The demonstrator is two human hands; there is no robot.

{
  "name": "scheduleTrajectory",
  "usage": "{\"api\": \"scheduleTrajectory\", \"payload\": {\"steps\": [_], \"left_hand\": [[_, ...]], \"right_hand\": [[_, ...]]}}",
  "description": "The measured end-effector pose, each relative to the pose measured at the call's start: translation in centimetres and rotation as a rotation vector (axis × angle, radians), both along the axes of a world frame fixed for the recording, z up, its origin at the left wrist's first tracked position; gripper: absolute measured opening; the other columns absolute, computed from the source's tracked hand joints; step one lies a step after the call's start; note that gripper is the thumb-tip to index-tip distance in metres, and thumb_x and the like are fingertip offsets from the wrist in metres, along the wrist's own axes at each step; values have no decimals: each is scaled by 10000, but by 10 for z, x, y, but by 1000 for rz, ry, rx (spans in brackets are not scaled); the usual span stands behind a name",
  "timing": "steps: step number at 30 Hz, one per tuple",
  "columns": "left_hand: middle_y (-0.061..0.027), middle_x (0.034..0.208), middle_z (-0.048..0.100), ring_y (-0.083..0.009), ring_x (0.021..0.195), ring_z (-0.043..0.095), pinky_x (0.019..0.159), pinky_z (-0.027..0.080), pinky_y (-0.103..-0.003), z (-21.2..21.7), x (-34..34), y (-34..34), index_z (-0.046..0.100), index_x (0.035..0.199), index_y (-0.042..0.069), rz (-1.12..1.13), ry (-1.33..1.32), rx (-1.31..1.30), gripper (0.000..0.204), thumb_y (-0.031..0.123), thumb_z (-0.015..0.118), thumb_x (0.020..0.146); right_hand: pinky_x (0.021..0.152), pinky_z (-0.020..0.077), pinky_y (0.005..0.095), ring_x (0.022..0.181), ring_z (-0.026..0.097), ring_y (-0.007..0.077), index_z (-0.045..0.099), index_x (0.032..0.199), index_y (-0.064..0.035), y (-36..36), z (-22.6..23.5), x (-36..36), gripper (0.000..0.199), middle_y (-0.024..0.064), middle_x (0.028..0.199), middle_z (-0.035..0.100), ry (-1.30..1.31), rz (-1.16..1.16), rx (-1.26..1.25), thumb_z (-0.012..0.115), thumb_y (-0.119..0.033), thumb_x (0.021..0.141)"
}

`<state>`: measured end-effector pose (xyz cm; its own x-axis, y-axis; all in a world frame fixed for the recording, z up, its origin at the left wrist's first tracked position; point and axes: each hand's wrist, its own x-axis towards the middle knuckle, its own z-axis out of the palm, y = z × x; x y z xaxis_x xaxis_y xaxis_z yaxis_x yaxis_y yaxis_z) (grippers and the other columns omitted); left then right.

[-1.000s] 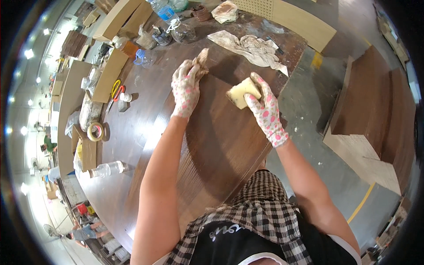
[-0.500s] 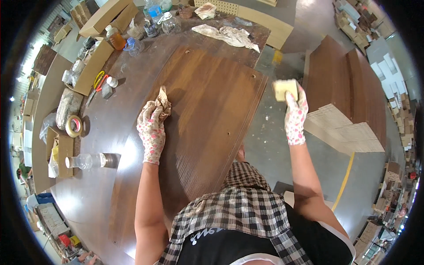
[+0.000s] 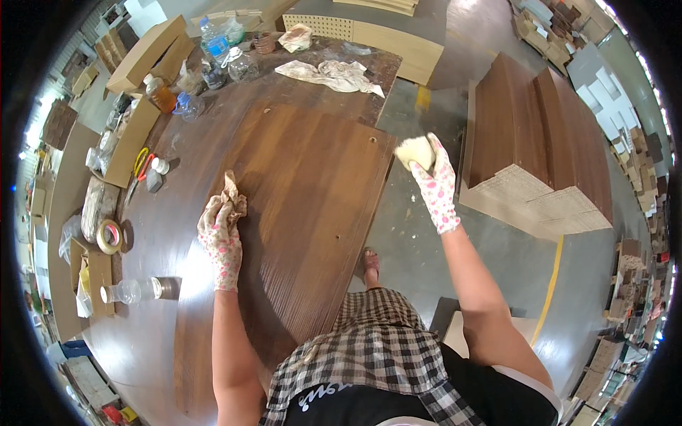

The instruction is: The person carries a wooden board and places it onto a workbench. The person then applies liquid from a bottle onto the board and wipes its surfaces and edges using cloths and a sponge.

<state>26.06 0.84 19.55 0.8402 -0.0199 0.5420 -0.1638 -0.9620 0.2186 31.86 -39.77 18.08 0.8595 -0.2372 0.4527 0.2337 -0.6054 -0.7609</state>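
Note:
A dark wood-grain panel (image 3: 305, 184) with a few small holes lies flat in front of me on a brown work table (image 3: 153, 227). My left hand (image 3: 222, 248), in a white glove with pink spots, is closed round a crumpled, stained cloth (image 3: 233, 197) at the panel's left side. My right hand (image 3: 436, 190), gloved the same way, grips a pale yellow sponge (image 3: 414, 151) with a fuzzy, whitish edge. It is held just off the panel's right edge, over the floor, touching neither panel nor table.
Bottles, including an amber one (image 3: 160, 94), stand at the far left. Nearby lie scissors (image 3: 141, 167), a tape roll (image 3: 109, 236) and a clear bottle on its side (image 3: 131, 291). A rag (image 3: 330, 75) is at the back. Stacked brown panels (image 3: 536, 142) stand to the right.
My right hand has tilted leftward with the sponge and is nearer the panel's right edge. My left hand still holds the cloth at the panel's left side. The whole view has shifted somewhat.

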Motion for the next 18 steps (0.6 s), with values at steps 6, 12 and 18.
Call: {"api": "scheduleTrajectory", "payload": {"steps": [6, 12, 18], "left_hand": [[-93, 1190, 570, -293, 1122, 530, 962, 433, -390, 8, 2, -6, 624, 1076, 85, 27, 71, 51, 366, -41, 634, 732], [-93, 1202, 566, -293, 1122, 532, 960, 437, -387, 2, 3, 0, 626, 1079, 86, 17, 60, 51, 362, -33, 634, 737], [-95, 1220, 552, -293, 1134, 519, 964, 429, -390, 1, 2, -1, 620, 1089, 89, 43, 89, 69, 379, -40, 636, 733]], "right_hand": [[997, 420, 328, 1153, 543, 269, 474, 1292, -26, -8, -4, 33, 573, 146, 1269, 544, 49, 81, 178, 705, -76, 769], [993, 421, 329, 1160, 542, 242, 482, 1290, -40, -16, -7, 8, 577, 140, 1256, 555, 114, 178, 66, 713, -133, 769], [989, 427, 346, 1138, 559, 283, 486, 1287, -51, -21, -6, 40, 572, 144, 1237, 568, 97, 56, 30, 711, -156, 771]]}}
